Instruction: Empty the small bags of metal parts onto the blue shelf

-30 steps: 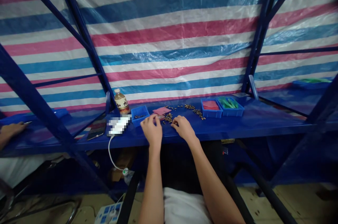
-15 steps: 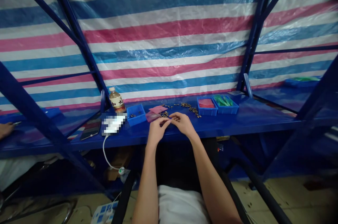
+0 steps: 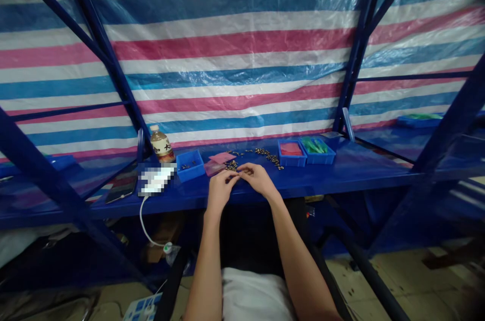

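My left hand (image 3: pixel 223 192) and my right hand (image 3: pixel 257 179) hover close together over the blue steel shelf (image 3: pixel 341 172), their fingertips meeting around a tiny metal part (image 3: pixel 239 171). Small brass parts (image 3: pixel 265 155) lie scattered just beyond my right hand, with a denser clump (image 3: pixel 232 164) by my fingertips. Next to my left hand lie a pink card (image 3: pixel 222 157) and a translucent pink sheet (image 3: pixel 212 168). A small blue bin (image 3: pixel 185 165) holding a few metal parts stands to the left.
Two blue trays, one with red pieces (image 3: pixel 291 153) and one with green pieces (image 3: pixel 317 151), stand on the shelf at right. A plastic bottle (image 3: pixel 161 145), a phone (image 3: pixel 121 188) and a blurred white object (image 3: pixel 156 179) with a cable sit at left. Striped tarpaulin (image 3: pixel 227 78) closes off the back.
My left hand has moved right and up to meet my right hand, and their fingertips now pinch together. The whole view has shifted slightly left, and a co-worker's hand has left the left edge.
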Demonstrator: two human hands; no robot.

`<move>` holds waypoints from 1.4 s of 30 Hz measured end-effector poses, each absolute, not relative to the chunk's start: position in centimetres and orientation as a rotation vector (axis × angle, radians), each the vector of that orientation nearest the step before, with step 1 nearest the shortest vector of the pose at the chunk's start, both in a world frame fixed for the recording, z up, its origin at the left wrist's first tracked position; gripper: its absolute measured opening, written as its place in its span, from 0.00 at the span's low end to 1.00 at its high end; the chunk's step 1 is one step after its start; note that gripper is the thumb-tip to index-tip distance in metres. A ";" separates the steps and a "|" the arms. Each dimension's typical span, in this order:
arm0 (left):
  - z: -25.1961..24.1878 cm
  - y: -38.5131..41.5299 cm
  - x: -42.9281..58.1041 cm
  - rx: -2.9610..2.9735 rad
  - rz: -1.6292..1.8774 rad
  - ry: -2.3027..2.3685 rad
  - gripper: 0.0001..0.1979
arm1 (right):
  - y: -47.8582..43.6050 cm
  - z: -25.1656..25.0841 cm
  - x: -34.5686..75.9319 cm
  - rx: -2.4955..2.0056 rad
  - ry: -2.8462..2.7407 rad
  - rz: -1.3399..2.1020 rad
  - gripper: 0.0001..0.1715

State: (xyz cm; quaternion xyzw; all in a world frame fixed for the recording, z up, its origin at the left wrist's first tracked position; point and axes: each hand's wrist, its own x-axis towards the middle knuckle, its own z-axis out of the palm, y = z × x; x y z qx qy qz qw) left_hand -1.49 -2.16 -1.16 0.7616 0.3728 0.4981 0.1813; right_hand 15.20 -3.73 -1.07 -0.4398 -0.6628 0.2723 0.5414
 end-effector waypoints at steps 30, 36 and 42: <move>3.1 -0.4 -7.1 1.958 1.661 2.257 0.14 | -4.9 0.1 15.0 -1.131 -1.581 0.576 0.12; 2.9 -2.9 -1.6 2.074 1.111 2.000 0.12 | -4.8 0.1 15.0 -1.119 -1.601 0.563 0.12; 1.0 -2.3 -0.3 2.069 0.971 2.076 0.10 | -4.6 0.0 14.9 -1.134 -1.601 0.558 0.13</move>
